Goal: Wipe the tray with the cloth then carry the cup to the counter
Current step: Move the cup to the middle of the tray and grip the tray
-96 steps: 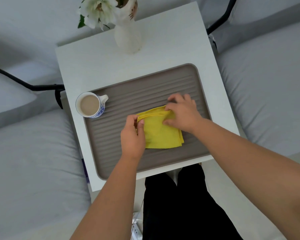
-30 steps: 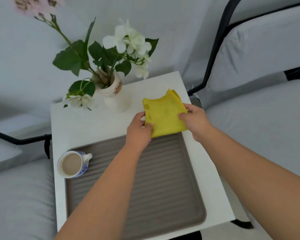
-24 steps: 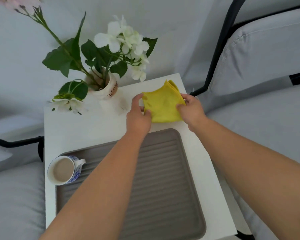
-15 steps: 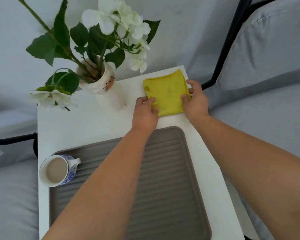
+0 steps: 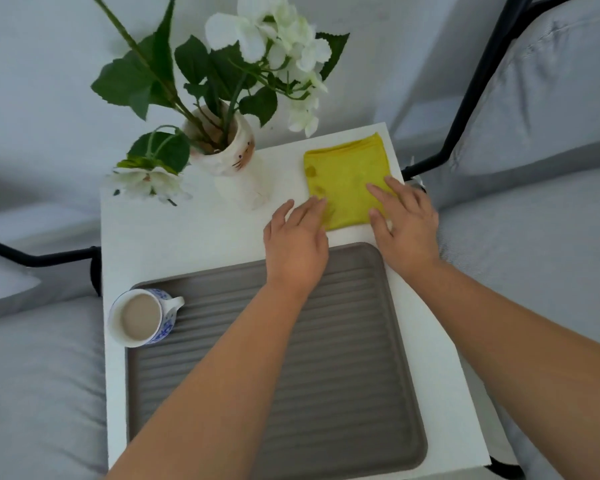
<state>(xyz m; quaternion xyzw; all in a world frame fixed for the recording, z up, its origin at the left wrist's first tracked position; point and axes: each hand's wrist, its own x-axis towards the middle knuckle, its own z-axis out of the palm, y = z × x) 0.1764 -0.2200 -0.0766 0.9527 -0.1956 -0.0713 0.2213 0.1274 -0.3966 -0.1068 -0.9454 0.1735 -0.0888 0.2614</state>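
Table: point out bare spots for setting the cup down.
Bare white table lies between vase, cup and tray; the tray's ribbed bed is bare too. The far right corner is crowded: cloth under left hand and right hand.

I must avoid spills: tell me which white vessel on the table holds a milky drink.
The blue-patterned white cup at the grey ribbed tray's left corner; the white ceramic vase holds flowers instead.

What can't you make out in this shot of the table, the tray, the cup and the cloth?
Head view only:
- Tray: middle hidden under the left forearm.
- Cloth: near corners covered by the left hand and right hand.
- Cup: blue pattern too small to read.
- Counter: out of frame.
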